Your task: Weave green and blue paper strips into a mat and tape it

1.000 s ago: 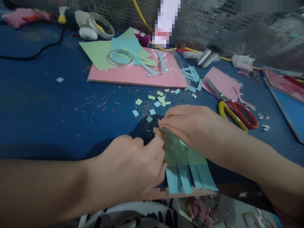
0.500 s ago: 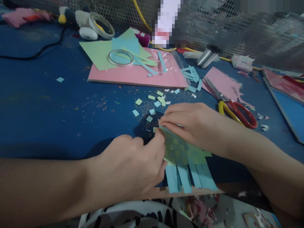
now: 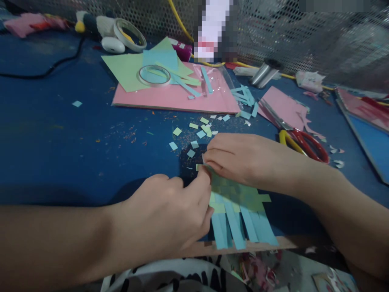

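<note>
A mat of woven paper strips (image 3: pixel 235 194), green crossing blue, lies at the table's front edge. Its loose blue ends hang toward me and one green end sticks out on the right. My left hand (image 3: pixel 179 207) is closed, thumb and forefinger pinching the mat's left edge near the top corner. Across the mat's upper part lies my right hand (image 3: pixel 240 156), its fingers pressed together at that same corner and covering it. Small cut paper squares (image 3: pixel 194 144) are scattered just beyond my fingertips.
Scissors (image 3: pixel 300 142) with red and yellow handles lie to the right on pink paper (image 3: pixel 282 106). Behind are a pink paper pack (image 3: pixel 176 101), green sheets (image 3: pixel 123 71) and a tape roll (image 3: pixel 154 76). A perforated metal panel (image 3: pixel 273 32) closes off the back.
My right hand has flattened a little over the mat, its fingers closer together at the corner. My left hand keeps its pinch in nearly the same place.
</note>
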